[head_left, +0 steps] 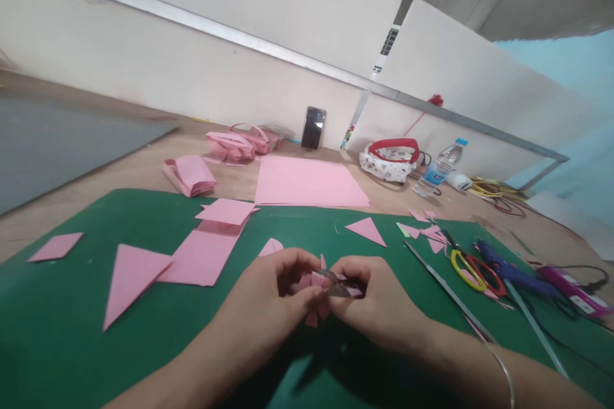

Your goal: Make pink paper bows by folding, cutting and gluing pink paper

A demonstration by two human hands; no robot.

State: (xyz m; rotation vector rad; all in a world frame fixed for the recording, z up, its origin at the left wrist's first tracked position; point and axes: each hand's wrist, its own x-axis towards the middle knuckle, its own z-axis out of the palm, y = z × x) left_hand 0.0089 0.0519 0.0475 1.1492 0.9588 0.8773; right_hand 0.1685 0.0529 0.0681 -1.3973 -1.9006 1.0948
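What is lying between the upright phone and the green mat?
In the head view, a large pink paper sheet lies between the phone and the green mat.

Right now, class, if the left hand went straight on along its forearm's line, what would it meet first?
The left hand would probably meet the small pink paper pieces at its fingertips first, then the right hand; depth there is unclear.

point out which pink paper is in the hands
The small pronged paper, between the left hand and right hand; the other pink papers rest on the mat or table.
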